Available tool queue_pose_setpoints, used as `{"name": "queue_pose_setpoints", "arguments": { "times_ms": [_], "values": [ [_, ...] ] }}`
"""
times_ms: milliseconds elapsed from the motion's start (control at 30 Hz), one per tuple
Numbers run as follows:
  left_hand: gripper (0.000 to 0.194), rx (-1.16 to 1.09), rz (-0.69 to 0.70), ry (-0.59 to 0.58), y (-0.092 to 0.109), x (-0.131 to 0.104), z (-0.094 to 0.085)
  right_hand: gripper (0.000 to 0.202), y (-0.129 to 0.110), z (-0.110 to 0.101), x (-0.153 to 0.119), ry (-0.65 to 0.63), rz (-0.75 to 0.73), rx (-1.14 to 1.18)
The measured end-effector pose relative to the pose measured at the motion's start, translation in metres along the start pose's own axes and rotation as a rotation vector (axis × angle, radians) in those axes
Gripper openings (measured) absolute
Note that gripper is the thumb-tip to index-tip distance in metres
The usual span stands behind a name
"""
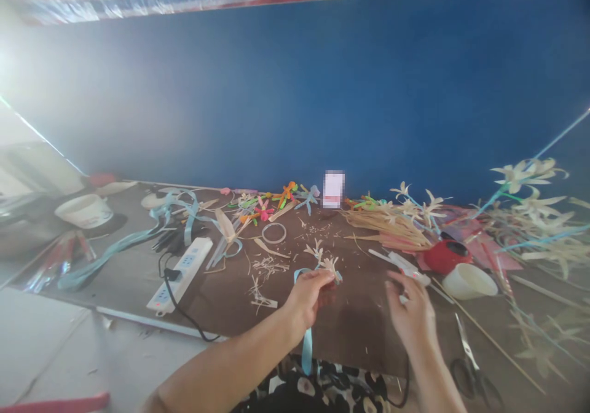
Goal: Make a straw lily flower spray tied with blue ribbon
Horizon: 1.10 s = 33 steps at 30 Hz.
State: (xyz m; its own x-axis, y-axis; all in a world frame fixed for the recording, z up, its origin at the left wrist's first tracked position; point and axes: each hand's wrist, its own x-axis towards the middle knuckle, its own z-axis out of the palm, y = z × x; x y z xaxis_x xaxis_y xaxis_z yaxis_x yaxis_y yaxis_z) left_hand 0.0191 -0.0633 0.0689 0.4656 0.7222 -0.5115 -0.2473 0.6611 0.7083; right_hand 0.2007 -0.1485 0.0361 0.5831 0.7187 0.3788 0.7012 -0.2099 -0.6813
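Note:
My left hand [308, 295] pinches a pale straw-coloured flower [330, 264] over the middle of the brown table. A second small flower [316, 249] stands just behind it. Light blue ribbon [306, 351] passes by the left hand and hangs down over the table's front edge. My right hand [409, 302] is at the right, its fingers apart and nothing held in them. Beyond its fingertips lies a white glue gun [405, 267], which the hand partly overlaps.
A power strip [182, 276] with a black cable lies left. At right are scissors [470, 351], a cream cup [469, 281], a red object [446, 255] and finished-looking flowers [539, 207]. A tape ring [273, 233] and straw scraps [270, 268] lie mid-table.

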Motion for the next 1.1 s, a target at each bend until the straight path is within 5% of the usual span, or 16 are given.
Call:
{"name": "queue_pose_setpoints", "arguments": {
  "times_ms": [67, 167, 467, 667, 900, 1100],
  "values": [
    [0.015, -0.008, 0.014, -0.023, -0.002, -0.001, 0.002, 0.026, -0.028, 0.003, -0.004, -0.208, -0.024, 0.235],
    [0.014, -0.027, 0.038, -0.052, -0.004, -0.003, 0.003, 0.025, -0.055, 0.014, -0.008, -0.341, 0.064, 0.462],
    [0.02, 0.05, 0.073, -0.041, -0.004, -0.007, -0.001, 0.018, -0.067, 0.019, -0.011, -0.423, 0.215, 0.661],
    [0.023, 0.083, 0.09, -0.03, -0.006, -0.005, -0.002, 0.021, -0.072, 0.015, -0.011, -0.423, 0.085, 0.51],
    [0.022, 0.082, 0.06, -0.014, -0.005, -0.004, -0.004, 0.019, -0.087, 0.01, -0.015, -0.251, -0.291, 0.185],
    [0.024, 0.075, 0.006, -0.019, -0.008, -0.002, -0.011, 0.019, -0.095, 0.01, -0.022, -0.266, -0.463, -0.077]
  ]
}}
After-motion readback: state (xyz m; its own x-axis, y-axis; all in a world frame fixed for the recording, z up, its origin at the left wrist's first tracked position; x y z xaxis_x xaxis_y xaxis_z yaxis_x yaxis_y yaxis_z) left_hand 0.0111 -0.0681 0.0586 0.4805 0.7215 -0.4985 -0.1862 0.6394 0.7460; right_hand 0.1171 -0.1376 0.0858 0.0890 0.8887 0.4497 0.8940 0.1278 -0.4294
